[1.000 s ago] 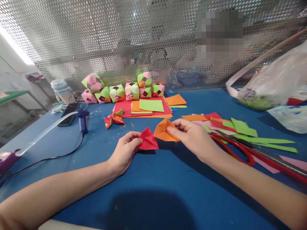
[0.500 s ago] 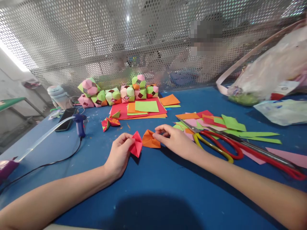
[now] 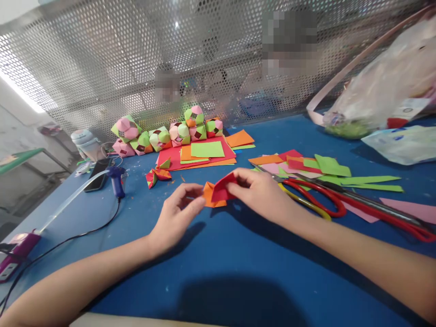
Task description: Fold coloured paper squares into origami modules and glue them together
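Observation:
Between thumb and fingers, my right hand (image 3: 257,190) pinches a folded red paper piece (image 3: 223,187). Just behind and below it is a folded orange paper piece (image 3: 215,202), partly covered by the red one. My left hand (image 3: 180,211) is beside the orange piece, its thumb and fingers apart, with nothing seen between them. Its fingertips come close to the orange paper; whether they touch it I cannot tell. A small red, orange and green folded piece (image 3: 158,176) lies farther back on the left.
Several folded paper balls (image 3: 160,137) line the back of the blue table (image 3: 190,272), behind stacked paper sheets (image 3: 207,149). Scissors (image 3: 316,195) and paper scraps lie right. A glue gun (image 3: 117,181), phone (image 3: 97,175) and power strip (image 3: 18,254) are left; a plastic bag (image 3: 381,91) stands back right.
The red piece has passed from my left hand to my right hand and moved right, in front of the orange piece. My left hand has opened. The view has shifted slightly.

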The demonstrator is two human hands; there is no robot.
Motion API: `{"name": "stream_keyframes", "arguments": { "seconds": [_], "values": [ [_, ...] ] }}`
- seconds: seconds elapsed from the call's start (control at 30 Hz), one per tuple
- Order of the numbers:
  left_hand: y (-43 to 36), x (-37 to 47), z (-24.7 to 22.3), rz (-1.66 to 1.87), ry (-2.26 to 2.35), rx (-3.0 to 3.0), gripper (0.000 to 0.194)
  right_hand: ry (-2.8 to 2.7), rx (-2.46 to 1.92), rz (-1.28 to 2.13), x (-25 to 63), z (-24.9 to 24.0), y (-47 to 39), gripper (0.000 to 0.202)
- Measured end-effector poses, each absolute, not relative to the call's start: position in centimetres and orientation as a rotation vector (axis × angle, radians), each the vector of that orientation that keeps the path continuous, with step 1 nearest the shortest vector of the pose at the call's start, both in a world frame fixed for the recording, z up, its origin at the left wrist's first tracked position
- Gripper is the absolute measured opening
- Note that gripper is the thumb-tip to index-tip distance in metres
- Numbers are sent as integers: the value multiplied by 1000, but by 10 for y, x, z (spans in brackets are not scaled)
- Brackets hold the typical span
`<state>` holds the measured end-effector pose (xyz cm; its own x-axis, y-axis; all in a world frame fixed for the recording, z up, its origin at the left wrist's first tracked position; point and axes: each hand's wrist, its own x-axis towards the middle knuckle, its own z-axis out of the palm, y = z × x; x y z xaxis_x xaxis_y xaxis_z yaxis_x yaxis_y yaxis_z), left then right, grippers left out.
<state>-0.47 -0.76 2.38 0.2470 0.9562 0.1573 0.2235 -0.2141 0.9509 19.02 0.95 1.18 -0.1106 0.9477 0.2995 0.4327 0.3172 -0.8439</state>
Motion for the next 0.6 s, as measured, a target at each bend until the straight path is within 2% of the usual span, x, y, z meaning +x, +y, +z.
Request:
{"name": "stream_keyframes", "arguments": {
  "seconds": [0.1, 0.23, 0.37, 0.6],
  "values": [
    [15, -7, 26, 1048, 1201, 1790, 26, -1526, -1242, 833, 204, 8, 27, 14],
    [44, 0, 18, 828, 1178, 1935, 39, -1438, -1243, 961, 210, 0, 36, 20],
    [57, 11, 7, 741, 1129, 1981, 17, -1550, -1224, 947, 210, -2, 35, 23],
    [48, 21, 6, 1066, 1146, 1719, 10, -1624, -1190, 860, 200, 7, 24, 14]
  ]
}}
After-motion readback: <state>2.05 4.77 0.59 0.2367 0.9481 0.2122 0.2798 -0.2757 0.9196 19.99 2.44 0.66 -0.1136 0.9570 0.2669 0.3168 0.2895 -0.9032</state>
